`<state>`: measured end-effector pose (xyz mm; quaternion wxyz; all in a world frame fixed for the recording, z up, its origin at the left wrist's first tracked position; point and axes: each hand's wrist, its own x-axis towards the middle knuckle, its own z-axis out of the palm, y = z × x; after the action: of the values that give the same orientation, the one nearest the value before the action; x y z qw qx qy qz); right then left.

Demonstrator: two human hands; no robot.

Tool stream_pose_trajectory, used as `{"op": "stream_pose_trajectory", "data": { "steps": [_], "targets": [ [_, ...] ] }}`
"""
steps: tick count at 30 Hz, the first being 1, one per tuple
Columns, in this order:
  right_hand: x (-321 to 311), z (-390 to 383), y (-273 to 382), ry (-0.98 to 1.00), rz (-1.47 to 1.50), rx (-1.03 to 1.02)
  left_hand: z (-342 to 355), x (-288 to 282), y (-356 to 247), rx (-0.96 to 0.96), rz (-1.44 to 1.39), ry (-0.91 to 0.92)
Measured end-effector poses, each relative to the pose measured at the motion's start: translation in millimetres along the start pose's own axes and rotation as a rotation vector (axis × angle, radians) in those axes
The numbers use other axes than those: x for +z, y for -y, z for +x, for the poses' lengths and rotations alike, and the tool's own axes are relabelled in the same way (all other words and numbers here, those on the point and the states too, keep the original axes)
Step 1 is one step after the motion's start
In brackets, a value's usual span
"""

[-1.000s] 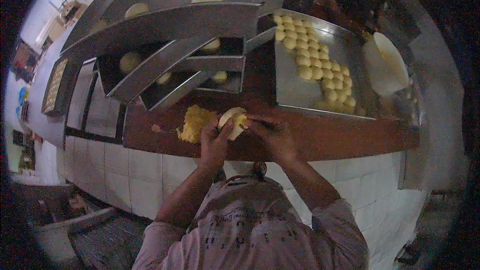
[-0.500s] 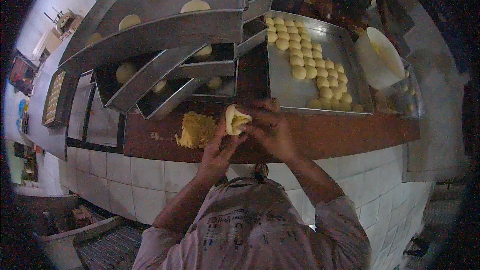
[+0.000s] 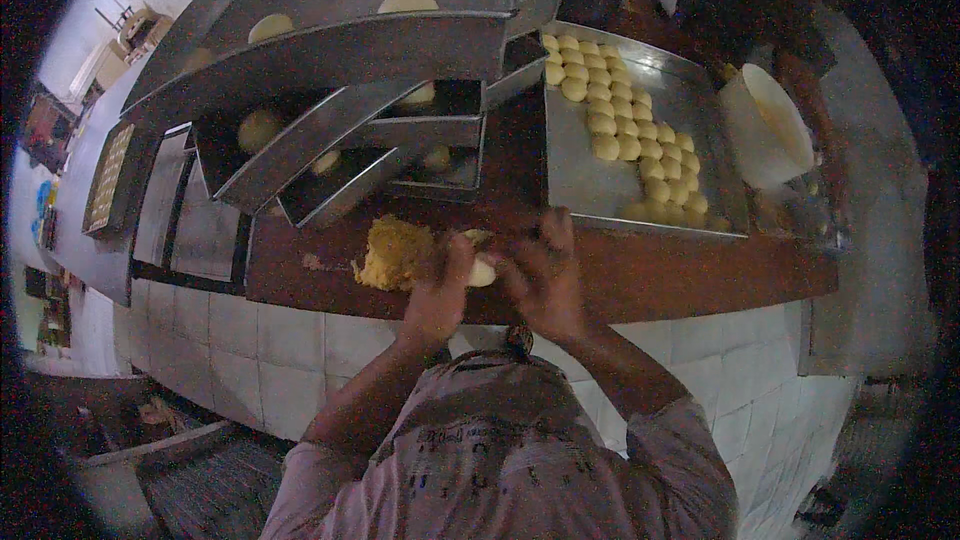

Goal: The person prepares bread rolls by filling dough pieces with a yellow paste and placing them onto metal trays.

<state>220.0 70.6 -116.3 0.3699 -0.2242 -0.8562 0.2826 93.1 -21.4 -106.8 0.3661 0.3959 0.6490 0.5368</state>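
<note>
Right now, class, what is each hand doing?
Left hand: closed around the dough piece, beside the yellow filling heap.
Right hand: closed on the same dough piece.

On the counter (image 3: 690, 275) before you, the filling heap (image 3: 393, 252) lay left of the dough piece (image 3: 481, 270), the tray of dough balls (image 3: 590, 180) behind

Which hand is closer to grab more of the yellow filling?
Probably the left hand. It sits right beside the yellow filling pile, while the right hand is on the far side of the dough piece that both hands hold.
</note>
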Motion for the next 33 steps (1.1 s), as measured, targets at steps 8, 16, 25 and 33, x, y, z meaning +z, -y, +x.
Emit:
{"op": "stream_pose_trajectory", "data": {
  "steps": [8,16,25,33],
  "targets": [
    [-12,2,12,0.139,-0.03,0.0,19,-13,48,-0.031,-0.242,0.218],
    [-6,-5,-23,0.104,0.387,0.287,6,-5,113,0.421,0.574,0.05],
    [-24,-8,-21,0.041,0.414,0.143,22,-5,35,-0.271,-0.326,0.338],
    [-18,-12,17,-0.004,-0.057,-0.18,29,-28,35,-0.227,-0.065,0.206]
  ]
}}
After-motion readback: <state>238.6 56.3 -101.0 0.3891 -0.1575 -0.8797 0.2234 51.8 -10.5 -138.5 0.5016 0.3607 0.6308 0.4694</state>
